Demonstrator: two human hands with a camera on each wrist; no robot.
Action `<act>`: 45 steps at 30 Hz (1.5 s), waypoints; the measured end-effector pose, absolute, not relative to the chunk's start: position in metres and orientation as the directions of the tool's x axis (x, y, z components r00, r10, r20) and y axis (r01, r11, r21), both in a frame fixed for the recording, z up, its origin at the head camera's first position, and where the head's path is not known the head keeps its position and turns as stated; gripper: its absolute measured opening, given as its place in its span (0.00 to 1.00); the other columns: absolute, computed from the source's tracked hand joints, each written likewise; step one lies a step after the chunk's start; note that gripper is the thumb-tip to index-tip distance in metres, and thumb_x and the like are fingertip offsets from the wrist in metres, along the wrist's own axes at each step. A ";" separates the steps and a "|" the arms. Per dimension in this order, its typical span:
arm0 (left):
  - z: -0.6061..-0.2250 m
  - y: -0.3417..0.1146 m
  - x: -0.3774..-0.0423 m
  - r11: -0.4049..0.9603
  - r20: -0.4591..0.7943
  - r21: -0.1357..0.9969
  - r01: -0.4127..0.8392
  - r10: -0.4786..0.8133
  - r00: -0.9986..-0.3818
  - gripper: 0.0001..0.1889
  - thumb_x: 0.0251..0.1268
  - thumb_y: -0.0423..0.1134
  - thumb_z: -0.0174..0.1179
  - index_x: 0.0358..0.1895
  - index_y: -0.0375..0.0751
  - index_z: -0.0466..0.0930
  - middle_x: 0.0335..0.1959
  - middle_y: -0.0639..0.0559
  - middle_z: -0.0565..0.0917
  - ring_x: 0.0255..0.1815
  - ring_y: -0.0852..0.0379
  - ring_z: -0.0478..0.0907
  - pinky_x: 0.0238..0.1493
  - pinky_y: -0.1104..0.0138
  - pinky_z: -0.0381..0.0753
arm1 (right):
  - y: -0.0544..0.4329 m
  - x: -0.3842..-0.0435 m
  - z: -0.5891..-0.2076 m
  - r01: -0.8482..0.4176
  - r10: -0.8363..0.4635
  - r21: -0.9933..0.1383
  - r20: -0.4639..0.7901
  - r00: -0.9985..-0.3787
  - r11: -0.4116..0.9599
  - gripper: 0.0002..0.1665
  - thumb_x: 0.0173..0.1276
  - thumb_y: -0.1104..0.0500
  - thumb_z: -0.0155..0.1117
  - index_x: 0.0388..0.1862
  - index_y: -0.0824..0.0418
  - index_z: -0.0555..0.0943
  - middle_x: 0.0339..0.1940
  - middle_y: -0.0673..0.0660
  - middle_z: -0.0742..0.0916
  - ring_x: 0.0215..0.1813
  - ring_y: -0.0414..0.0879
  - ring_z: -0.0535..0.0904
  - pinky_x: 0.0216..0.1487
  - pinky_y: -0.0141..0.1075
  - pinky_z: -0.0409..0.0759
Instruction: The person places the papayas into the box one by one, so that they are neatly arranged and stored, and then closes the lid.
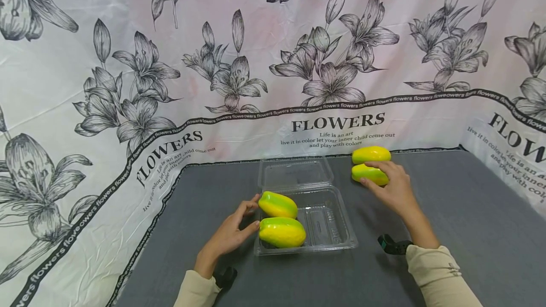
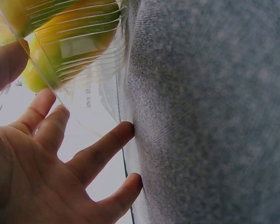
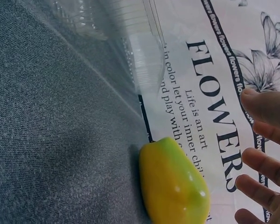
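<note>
A clear plastic clamshell box (image 1: 326, 221) lies with its lid (image 1: 294, 174) folded back. Side by side in its left half rest two yellow-green papayas, a rear papaya (image 1: 278, 205) and a front papaya (image 1: 282, 232). My left hand (image 1: 230, 231) is at the box's left side, fingers spread and extended, thumb and fingertips by its wall (image 2: 60, 100). At the back right, two more papayas lie one behind the other, the far papaya (image 1: 371, 154) and the near papaya (image 1: 368, 175). Over the near one is my right hand (image 1: 394, 188); in the right wrist view its fingers are extended, apart from the visible papaya (image 3: 172, 186).
A dark grey cloth (image 1: 192, 203) covers the table. Behind it and along both sides hangs a white curtain (image 1: 264, 136) printed with flowers and lettering. Dark bands with small devices (image 1: 394, 244) sit on both wrists.
</note>
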State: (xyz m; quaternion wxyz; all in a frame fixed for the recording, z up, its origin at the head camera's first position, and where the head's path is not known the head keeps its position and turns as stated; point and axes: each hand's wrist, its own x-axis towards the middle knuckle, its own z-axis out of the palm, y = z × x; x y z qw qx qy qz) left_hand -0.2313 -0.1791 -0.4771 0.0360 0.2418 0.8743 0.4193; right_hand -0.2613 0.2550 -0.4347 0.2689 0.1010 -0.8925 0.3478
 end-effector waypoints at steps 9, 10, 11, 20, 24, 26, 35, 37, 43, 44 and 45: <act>-0.476 -0.179 -0.232 0.523 0.132 0.759 0.387 0.459 -0.879 0.25 0.76 0.51 0.58 0.69 0.51 0.65 0.83 0.59 0.56 0.74 0.41 0.70 0.65 0.39 0.76 | 0.258 -0.262 -0.435 -0.341 0.024 -0.558 0.544 -0.838 0.756 0.27 0.61 0.62 0.76 0.59 0.64 0.81 0.60 0.73 0.80 0.60 0.72 0.69 0.54 0.68 0.61; -0.475 -0.179 -0.232 0.524 0.131 0.759 0.386 0.458 -0.879 0.25 0.76 0.51 0.58 0.69 0.50 0.65 0.83 0.59 0.56 0.74 0.41 0.70 0.65 0.39 0.75 | 0.258 -0.262 -0.435 -0.339 0.026 -0.561 0.542 -0.840 0.755 0.27 0.61 0.62 0.76 0.60 0.64 0.81 0.60 0.73 0.80 0.60 0.72 0.69 0.54 0.68 0.61; -0.475 -0.179 -0.232 0.524 0.128 0.761 0.383 0.458 -0.880 0.25 0.76 0.51 0.58 0.69 0.50 0.65 0.83 0.59 0.56 0.74 0.41 0.70 0.66 0.39 0.75 | 0.258 -0.262 -0.435 -0.337 0.026 -0.561 0.540 -0.841 0.756 0.27 0.61 0.62 0.76 0.60 0.64 0.81 0.60 0.73 0.80 0.60 0.72 0.69 0.54 0.68 0.60; -0.476 -0.180 -0.232 0.525 0.135 0.756 0.392 0.461 -0.877 0.24 0.76 0.51 0.58 0.69 0.51 0.64 0.83 0.58 0.56 0.74 0.41 0.71 0.66 0.39 0.75 | 0.258 -0.261 -0.435 -0.326 0.032 -0.567 0.530 -0.847 0.756 0.28 0.62 0.62 0.76 0.61 0.65 0.80 0.61 0.74 0.79 0.61 0.72 0.69 0.53 0.67 0.60; -0.477 -0.180 -0.231 0.526 0.135 0.755 0.391 0.460 -0.878 0.24 0.76 0.51 0.58 0.69 0.53 0.64 0.83 0.59 0.56 0.74 0.42 0.71 0.66 0.39 0.74 | 0.258 -0.260 -0.435 -0.322 0.033 -0.563 0.530 -0.847 0.761 0.29 0.62 0.61 0.76 0.61 0.65 0.79 0.61 0.74 0.79 0.60 0.72 0.69 0.53 0.66 0.61; -0.477 -0.180 -0.231 0.526 0.132 0.757 0.389 0.459 -0.879 0.24 0.76 0.51 0.58 0.69 0.53 0.64 0.83 0.60 0.56 0.74 0.42 0.71 0.66 0.39 0.74 | 0.259 -0.260 -0.435 -0.319 0.038 -0.566 0.529 -0.848 0.760 0.29 0.62 0.62 0.76 0.61 0.65 0.79 0.62 0.75 0.79 0.61 0.72 0.69 0.54 0.67 0.61; -0.477 -0.180 -0.232 0.530 0.135 0.753 0.389 0.455 -0.880 0.24 0.77 0.51 0.58 0.69 0.51 0.65 0.83 0.59 0.56 0.74 0.42 0.70 0.66 0.39 0.74 | 0.263 -0.263 -0.436 -0.309 0.043 -0.575 0.517 -0.855 0.758 0.30 0.62 0.62 0.75 0.62 0.65 0.79 0.63 0.76 0.77 0.61 0.73 0.67 0.55 0.70 0.60; -0.477 -0.180 -0.232 0.529 0.134 0.755 0.388 0.455 -0.881 0.24 0.77 0.51 0.58 0.69 0.51 0.65 0.83 0.60 0.56 0.74 0.42 0.70 0.66 0.38 0.74 | 0.264 -0.263 -0.436 -0.308 0.044 -0.578 0.514 -0.857 0.756 0.30 0.62 0.62 0.75 0.63 0.66 0.79 0.63 0.76 0.77 0.61 0.73 0.67 0.55 0.70 0.60; -0.477 -0.180 -0.232 0.529 0.136 0.753 0.391 0.456 -0.879 0.24 0.77 0.51 0.57 0.69 0.51 0.64 0.83 0.59 0.56 0.74 0.41 0.70 0.66 0.38 0.74 | 0.267 -0.265 -0.438 -0.308 0.041 -0.572 0.516 -0.856 0.760 0.30 0.62 0.62 0.76 0.63 0.66 0.79 0.63 0.76 0.77 0.61 0.73 0.68 0.54 0.69 0.61; -0.477 -0.179 -0.231 0.530 0.136 0.752 0.391 0.456 -0.880 0.24 0.77 0.51 0.57 0.69 0.51 0.64 0.83 0.59 0.56 0.74 0.41 0.70 0.66 0.38 0.74 | 0.268 -0.265 -0.438 -0.309 0.040 -0.570 0.516 -0.856 0.761 0.30 0.62 0.62 0.76 0.63 0.66 0.79 0.63 0.76 0.78 0.61 0.73 0.68 0.54 0.69 0.61; -0.477 -0.179 -0.231 0.531 0.135 0.752 0.391 0.456 -0.880 0.24 0.77 0.51 0.57 0.69 0.51 0.64 0.84 0.59 0.56 0.74 0.41 0.70 0.66 0.38 0.74 | 0.269 -0.266 -0.439 -0.308 0.039 -0.570 0.515 -0.856 0.761 0.30 0.62 0.62 0.76 0.62 0.66 0.79 0.63 0.76 0.78 0.60 0.73 0.68 0.54 0.69 0.61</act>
